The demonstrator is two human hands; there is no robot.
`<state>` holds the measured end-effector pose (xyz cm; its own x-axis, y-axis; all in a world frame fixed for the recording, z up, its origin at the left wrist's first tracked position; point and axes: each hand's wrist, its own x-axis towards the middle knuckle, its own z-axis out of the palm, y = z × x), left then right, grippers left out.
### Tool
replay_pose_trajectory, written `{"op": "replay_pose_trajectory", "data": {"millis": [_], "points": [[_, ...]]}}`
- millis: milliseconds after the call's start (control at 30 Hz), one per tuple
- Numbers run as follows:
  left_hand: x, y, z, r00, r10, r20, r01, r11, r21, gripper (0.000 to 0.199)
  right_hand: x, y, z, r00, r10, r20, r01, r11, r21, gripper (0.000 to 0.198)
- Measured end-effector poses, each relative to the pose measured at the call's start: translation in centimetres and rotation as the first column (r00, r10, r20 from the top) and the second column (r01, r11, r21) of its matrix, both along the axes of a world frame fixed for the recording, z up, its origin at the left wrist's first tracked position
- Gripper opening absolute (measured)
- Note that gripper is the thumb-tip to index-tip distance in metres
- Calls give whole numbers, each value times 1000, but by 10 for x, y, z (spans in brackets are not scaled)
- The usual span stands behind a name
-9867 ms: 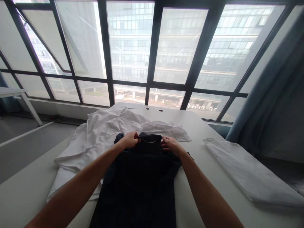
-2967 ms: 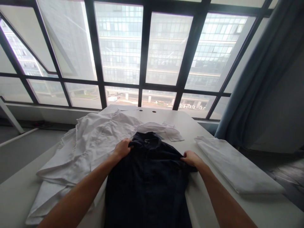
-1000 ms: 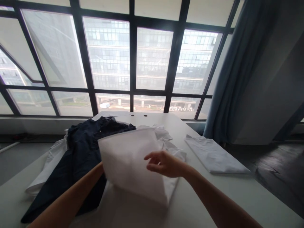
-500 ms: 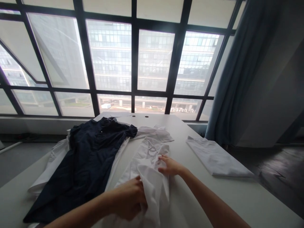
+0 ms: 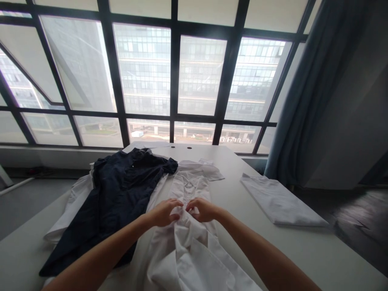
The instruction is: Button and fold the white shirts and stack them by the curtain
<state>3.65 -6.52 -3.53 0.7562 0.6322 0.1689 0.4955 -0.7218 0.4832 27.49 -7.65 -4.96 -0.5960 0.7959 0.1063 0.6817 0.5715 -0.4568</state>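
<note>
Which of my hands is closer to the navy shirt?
Left. Your left hand is at the white shirt, just right of the navy shirt; your right hand is farther right.

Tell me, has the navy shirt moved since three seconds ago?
Yes, to the left and farther back. Against the two small dark holes, the navy shirt was in front of them; now it lies left of them.

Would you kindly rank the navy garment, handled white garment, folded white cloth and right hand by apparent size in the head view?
1. Navy garment and handled white garment: too alike to rank, the white one being nearer and cropped
2. Folded white cloth
3. Right hand
</note>
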Motion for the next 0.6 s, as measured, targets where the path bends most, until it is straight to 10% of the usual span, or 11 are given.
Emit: {"op": "replay_pose_trajectory", "data": {"millis": [167,367,600], "points": [[0,7,-20,962,-24,-272,73,983,171,34,12,-15,3,997,24,78,-7,976,-217,30],[-14,7,-3,921,43,-388,44,976,213,20,82,-25,31,995,-84,55,97,944,-316,12],[-43,10,35,841,303,-448,-156,929,336,22,146,-57,54,788,-460,410,582,774,-251,14]]}}
